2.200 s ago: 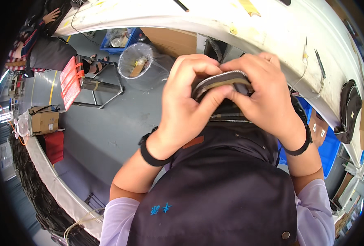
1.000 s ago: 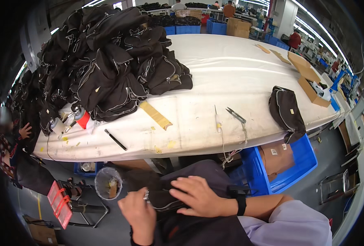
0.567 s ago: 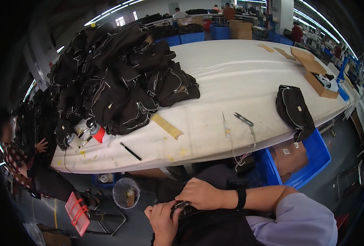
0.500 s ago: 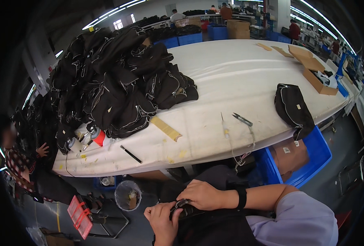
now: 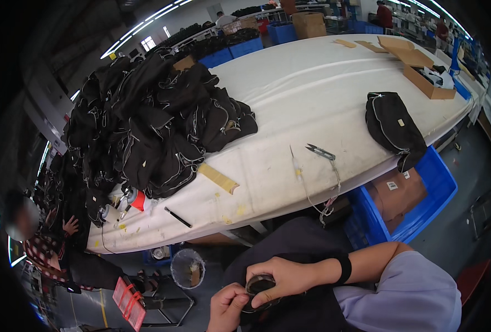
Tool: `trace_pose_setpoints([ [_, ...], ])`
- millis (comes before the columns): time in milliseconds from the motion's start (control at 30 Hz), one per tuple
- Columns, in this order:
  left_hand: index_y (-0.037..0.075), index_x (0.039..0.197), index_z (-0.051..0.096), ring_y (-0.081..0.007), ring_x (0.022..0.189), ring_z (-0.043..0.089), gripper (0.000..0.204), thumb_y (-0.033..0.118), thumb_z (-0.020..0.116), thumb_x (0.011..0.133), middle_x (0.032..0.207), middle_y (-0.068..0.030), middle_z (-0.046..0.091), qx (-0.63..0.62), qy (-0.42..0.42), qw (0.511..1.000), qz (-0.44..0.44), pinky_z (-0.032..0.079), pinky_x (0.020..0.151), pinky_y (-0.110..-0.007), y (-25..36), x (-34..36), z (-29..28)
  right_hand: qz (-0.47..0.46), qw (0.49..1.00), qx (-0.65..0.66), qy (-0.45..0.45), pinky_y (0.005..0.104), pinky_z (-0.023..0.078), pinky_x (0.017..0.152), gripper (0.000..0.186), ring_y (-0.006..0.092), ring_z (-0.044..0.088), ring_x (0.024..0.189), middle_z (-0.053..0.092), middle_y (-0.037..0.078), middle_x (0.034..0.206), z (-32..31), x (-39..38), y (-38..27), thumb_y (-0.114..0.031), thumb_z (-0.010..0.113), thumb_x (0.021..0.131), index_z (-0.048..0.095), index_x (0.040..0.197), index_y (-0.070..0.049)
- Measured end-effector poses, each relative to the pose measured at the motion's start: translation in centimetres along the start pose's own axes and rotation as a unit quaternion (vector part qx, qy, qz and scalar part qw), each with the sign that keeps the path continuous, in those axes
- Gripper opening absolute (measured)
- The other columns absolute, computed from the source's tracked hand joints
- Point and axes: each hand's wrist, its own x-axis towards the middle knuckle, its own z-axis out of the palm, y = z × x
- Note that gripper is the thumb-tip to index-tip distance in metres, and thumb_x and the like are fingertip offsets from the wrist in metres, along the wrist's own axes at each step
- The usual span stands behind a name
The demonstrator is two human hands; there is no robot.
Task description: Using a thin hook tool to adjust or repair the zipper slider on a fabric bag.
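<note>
Over my lap, a black fabric piece is held between both hands, its rounded end edged by a paler rim like a zip. My right hand wraps round this end, thumb in front and fingers behind. Close by on the left, my left hand pinches the edge with thumb and fingers. The rest of the piece blends into my dark clothing, so its full shape cannot be made out. Nearest on the white table are thread snips on a cord and a thin pointed tool.
A large heap of black zipped bags covers the table's left; a single black bag lies right. A black pen, yellowish strip and red-banded bottle lie nearer. Below are a blue crate and waste bin. A co-worker's hand is far left.
My view has shifted and tilted. My hands have turned the black fabric piece so its rounded end faces up, and my right hand now grips round it. The co-worker's hand stays by the heap.
</note>
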Motion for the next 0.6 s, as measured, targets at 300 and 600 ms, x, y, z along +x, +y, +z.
trace_pose_setpoints([
  [300, 0.0, 0.096, 0.058, -0.0093, 0.086, 0.053, 0.016, 0.011, 0.065, 0.088, 0.093, -0.0025, 0.057, -0.026, 0.014, 0.999, -0.034, 0.042, 0.081, -0.023, -1.4, -1.2, 2.9, 0.073, 0.988, 0.103, 0.093, 0.0218, 0.041, 0.054, 0.033, 0.0033, 0.049, 0.064, 0.054, -0.001, 0.068, 1.9, -2.9, 2.1, -0.034, 0.055, 0.096, 0.06, 0.088, -0.002],
  [600, 0.001, 0.088, 0.062, -0.0207, 0.088, 0.057, 0.022, 0.005, 0.076, 0.072, 0.093, -0.0096, 0.06, 0.207, 0.021, 0.975, 0.078, 0.044, 0.08, -0.03, 1.5, -0.2, 1.2, 0.106, 0.977, 0.135, 0.125, 0.0217, 0.042, 0.06, 0.03, 0.0016, 0.048, 0.071, 0.058, -0.001, 0.071, 1.6, -2.3, 1.6, -0.027, 0.057, 0.096, 0.06, 0.086, 0.001],
])
